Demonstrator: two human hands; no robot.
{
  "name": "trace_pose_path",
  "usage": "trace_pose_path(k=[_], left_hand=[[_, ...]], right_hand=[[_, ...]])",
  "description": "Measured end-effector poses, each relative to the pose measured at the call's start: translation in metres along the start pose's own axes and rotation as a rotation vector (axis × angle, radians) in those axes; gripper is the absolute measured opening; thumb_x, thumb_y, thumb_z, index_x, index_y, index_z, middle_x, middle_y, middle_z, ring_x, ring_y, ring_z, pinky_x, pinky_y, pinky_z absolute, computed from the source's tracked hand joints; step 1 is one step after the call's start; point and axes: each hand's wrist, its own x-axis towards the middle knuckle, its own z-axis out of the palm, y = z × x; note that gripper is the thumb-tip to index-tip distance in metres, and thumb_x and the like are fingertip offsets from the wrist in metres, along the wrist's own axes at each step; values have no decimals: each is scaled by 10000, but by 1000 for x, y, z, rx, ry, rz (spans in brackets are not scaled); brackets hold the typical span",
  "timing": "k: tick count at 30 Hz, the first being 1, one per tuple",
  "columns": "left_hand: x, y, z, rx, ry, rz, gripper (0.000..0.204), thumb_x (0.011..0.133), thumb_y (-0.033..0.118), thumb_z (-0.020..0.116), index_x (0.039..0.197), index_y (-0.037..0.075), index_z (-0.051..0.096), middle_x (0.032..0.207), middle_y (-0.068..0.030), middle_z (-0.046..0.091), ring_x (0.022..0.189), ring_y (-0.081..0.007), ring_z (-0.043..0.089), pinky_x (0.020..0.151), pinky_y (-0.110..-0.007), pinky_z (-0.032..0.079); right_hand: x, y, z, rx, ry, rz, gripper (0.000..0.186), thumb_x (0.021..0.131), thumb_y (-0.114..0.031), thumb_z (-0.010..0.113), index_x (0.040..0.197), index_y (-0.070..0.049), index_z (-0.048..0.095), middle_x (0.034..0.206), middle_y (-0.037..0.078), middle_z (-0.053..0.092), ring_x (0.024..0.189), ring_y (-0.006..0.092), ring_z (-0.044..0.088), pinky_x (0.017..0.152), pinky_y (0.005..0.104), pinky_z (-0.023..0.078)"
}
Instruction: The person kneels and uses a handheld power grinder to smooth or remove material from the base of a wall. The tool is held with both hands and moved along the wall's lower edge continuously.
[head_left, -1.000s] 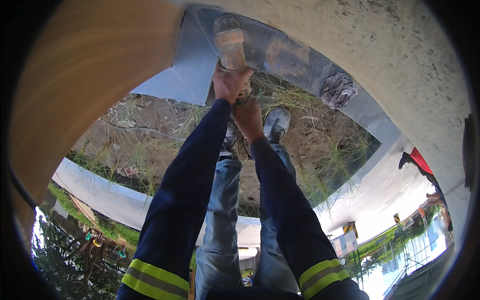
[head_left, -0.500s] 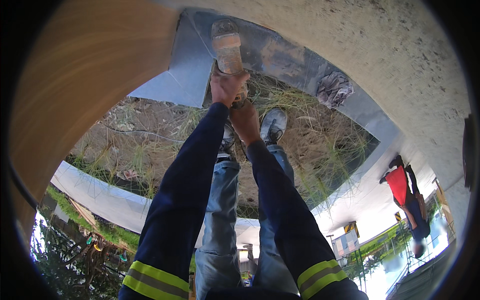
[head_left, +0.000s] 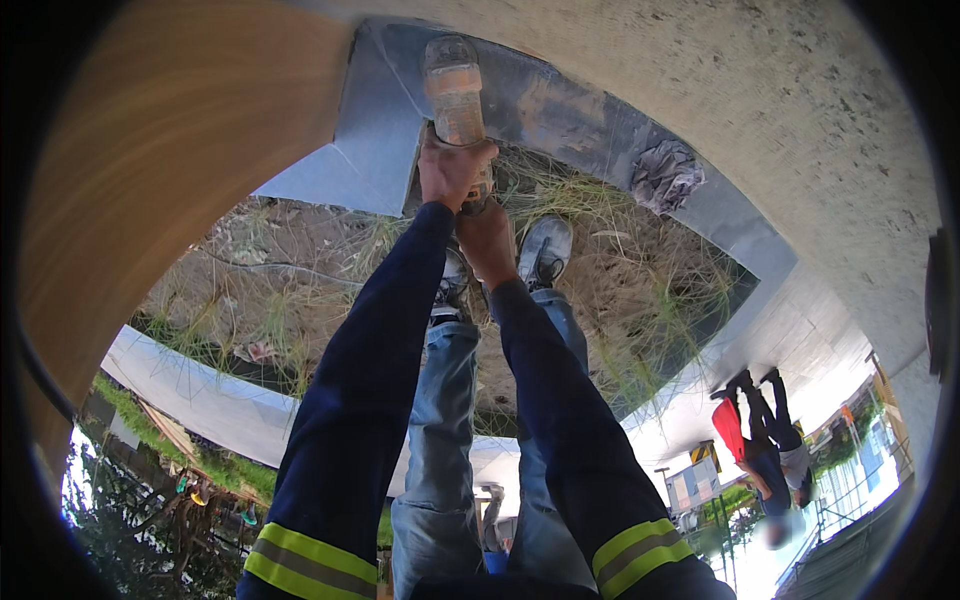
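A dusty handheld power tool (head_left: 458, 100), long-bodied with orange-brown patches, is held out in front of me. Its far, dark rounded end is against or just over the grey stone ledge (head_left: 540, 105); contact cannot be made out. My left hand (head_left: 453, 170) is closed around the middle of its body. Behind it, nearer to me, my right hand (head_left: 487, 243) is wrapped around the rear part. The fingers of both hands are partly hidden, and so is the tool's working tip.
Crumpled grey paper or cloth (head_left: 667, 177) lies on the ledge. My shoes (head_left: 546, 250) stand on soil with dry grass (head_left: 680, 290). A curved tan wall (head_left: 200, 110) rises at left, a rough pale wall (head_left: 790, 90) at right. Two people (head_left: 765, 450) are on the paving at right.
My hands and the tool stay almost in place. At the right, the person in red has shifted leftward in the picture, and a second person now shows beside them.
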Motion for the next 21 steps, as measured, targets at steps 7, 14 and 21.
trace_pose_path(k=[7,14,21], left_hand=[[-7,1,6,127,27,16,637,678,263,903,1186,-36,660,1053,-161,786,922,-276,770,839,-412,611],[-3,3,3,32,8,32,514,748,133,885,1189,1,658,1037,-99,743,873,-206,719,782,-369,588],[-11,-6,5,157,-9,-10,674,677,278,914,1207,-38,645,1086,-180,782,938,-290,771,857,-416,606]], right_hand=[[-6,8,2,47,28,27,388,879,-279,766,991,82,680,923,352,726,969,534,715,779,549,558],[1,6,3,9,3,-13,365,876,-251,754,1018,76,678,947,351,729,975,536,712,794,561,555],[-8,17,4,111,-21,118,347,874,-243,750,1009,70,681,942,342,734,979,524,721,805,560,557]])
